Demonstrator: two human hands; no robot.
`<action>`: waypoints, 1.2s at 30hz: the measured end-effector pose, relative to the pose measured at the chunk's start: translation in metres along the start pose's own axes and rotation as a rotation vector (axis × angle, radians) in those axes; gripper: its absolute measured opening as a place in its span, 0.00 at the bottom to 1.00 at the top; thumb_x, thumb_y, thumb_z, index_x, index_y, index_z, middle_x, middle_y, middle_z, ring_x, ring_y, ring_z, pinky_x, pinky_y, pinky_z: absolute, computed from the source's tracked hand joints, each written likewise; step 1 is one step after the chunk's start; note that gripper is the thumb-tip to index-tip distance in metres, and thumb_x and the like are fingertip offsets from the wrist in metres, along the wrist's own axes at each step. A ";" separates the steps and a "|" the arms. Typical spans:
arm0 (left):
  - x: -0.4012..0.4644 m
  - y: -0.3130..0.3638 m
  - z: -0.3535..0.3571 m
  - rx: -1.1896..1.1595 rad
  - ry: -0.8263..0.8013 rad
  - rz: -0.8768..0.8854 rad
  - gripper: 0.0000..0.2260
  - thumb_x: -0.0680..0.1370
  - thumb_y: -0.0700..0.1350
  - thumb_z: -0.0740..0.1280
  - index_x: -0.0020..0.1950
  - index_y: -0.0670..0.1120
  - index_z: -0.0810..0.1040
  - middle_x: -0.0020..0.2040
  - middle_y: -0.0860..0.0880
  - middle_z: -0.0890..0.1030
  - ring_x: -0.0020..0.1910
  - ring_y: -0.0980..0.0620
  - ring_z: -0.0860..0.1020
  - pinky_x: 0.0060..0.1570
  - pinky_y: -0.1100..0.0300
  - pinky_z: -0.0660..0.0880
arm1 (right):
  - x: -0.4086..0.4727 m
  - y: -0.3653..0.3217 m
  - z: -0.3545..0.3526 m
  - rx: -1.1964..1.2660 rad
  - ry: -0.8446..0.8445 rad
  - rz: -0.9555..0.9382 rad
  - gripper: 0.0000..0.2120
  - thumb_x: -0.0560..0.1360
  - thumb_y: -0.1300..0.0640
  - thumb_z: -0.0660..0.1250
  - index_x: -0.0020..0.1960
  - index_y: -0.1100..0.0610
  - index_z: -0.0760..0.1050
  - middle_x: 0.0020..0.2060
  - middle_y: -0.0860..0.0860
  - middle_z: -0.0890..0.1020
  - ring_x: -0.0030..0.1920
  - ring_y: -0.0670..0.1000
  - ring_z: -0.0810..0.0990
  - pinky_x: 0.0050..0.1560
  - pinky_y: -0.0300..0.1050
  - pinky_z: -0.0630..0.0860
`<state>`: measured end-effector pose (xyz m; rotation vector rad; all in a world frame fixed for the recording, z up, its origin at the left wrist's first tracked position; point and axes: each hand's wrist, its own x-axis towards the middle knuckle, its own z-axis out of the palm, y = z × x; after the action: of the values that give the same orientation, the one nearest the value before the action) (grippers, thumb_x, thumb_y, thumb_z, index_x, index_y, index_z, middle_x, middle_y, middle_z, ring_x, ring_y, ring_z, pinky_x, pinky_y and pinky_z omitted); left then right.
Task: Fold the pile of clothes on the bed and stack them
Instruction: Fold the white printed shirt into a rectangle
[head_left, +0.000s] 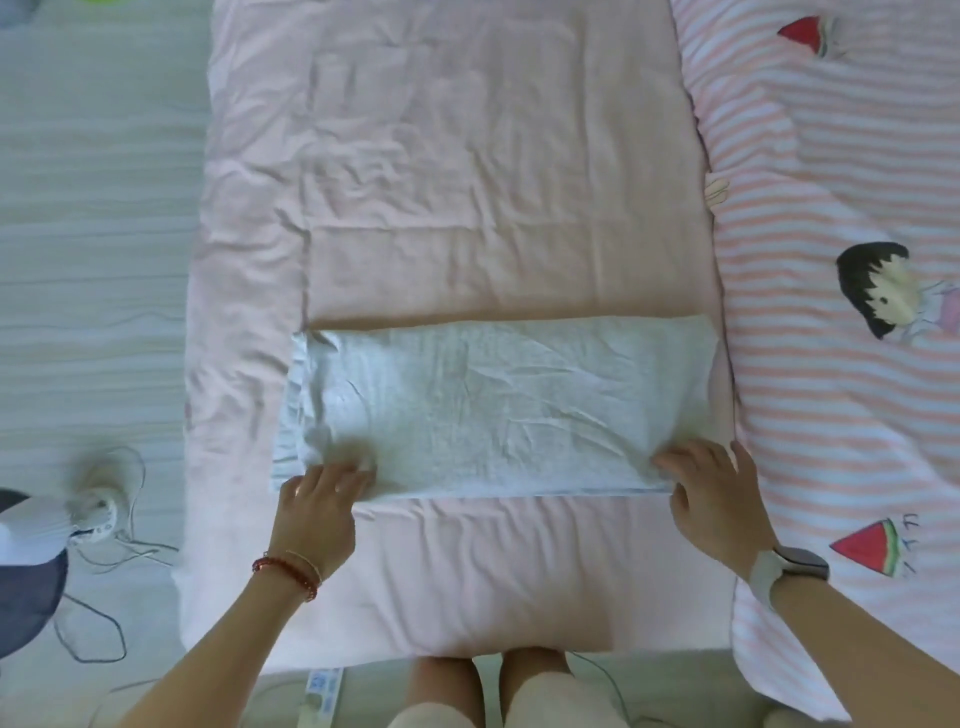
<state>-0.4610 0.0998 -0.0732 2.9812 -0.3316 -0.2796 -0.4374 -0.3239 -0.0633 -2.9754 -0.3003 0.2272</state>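
A pale grey garment (493, 410) lies folded into a long flat rectangle across the pink bed sheet (441, 182). My left hand (319, 504) rests on its near left corner, fingers lying flat and a little blurred. My right hand (711, 493) touches the near right corner with its fingers spread over the cloth's edge. A red bead bracelet circles my left wrist and a watch sits on my right one. No other loose clothes show on the bed.
A pink-and-white striped quilt (841, 260) with cartoon and watermelon prints covers the bed's right side. On the floor at the left stand a small white fan (93, 509) with trailing cables and a dark object (26, 597). My legs stand against the bed's near edge.
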 end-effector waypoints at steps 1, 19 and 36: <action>0.000 0.004 -0.003 -0.022 -0.041 -0.059 0.17 0.61 0.40 0.59 0.48 0.50 0.77 0.43 0.48 0.80 0.41 0.44 0.79 0.43 0.51 0.74 | -0.004 -0.004 0.002 -0.007 -0.009 0.042 0.18 0.63 0.55 0.50 0.48 0.49 0.72 0.42 0.51 0.79 0.50 0.53 0.71 0.59 0.58 0.61; 0.133 -0.038 0.024 -0.043 -0.126 -0.521 0.23 0.81 0.54 0.46 0.76 0.53 0.46 0.77 0.53 0.47 0.76 0.54 0.46 0.70 0.40 0.39 | 0.139 -0.031 0.052 -0.129 -0.068 0.077 0.26 0.77 0.46 0.46 0.73 0.51 0.61 0.73 0.55 0.63 0.72 0.58 0.62 0.70 0.57 0.47; 0.092 0.119 0.023 -0.057 -0.152 -0.048 0.26 0.76 0.59 0.52 0.73 0.54 0.59 0.74 0.43 0.60 0.73 0.40 0.56 0.66 0.34 0.48 | 0.080 -0.008 -0.003 0.847 -0.007 1.097 0.19 0.75 0.55 0.65 0.61 0.65 0.70 0.49 0.54 0.76 0.49 0.55 0.75 0.46 0.45 0.69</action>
<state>-0.4015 -0.0390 -0.0935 2.9217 -0.2636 -0.5131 -0.3608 -0.2998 -0.0701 -1.9803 1.1439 0.3449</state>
